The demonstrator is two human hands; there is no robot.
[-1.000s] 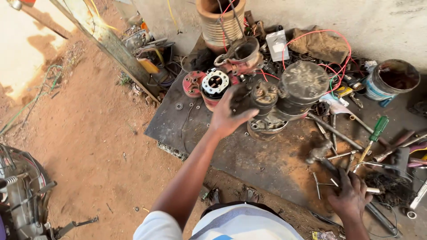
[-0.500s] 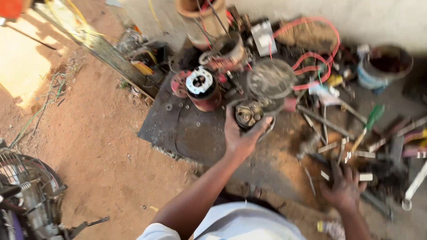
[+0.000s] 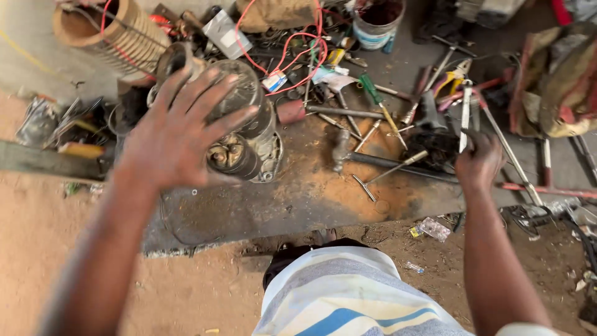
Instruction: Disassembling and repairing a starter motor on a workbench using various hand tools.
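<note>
My left hand (image 3: pixel 177 134) is raised with its fingers spread and holds nothing. It hovers in front of a round grey electric motor (image 3: pixel 249 134) that lies on a dark metal sheet (image 3: pixel 286 202). My right hand (image 3: pixel 477 163) rests among a pile of hand tools at the right. Its fingers are closed around the lower end of a flat silver metal tool (image 3: pixel 465 115). A green-handled screwdriver (image 3: pixel 375 92) and a thick steel rod (image 3: pixel 348 112) lie between the two hands.
A ribbed tan cylinder (image 3: pixel 115 37) stands at the back left, a stained bucket (image 3: pixel 376 22) at the back centre. Red wires (image 3: pixel 298 46) loop over the clutter. Pliers (image 3: pixel 454 74) and a worn cloth bag (image 3: pixel 559 87) lie right. Sandy ground (image 3: pixel 56 236) is left.
My left hand has lifted off the motor and spread its fingers. My right hand has moved up into the tool pile and closed on the silver tool. The view has moved closer and swung right.
</note>
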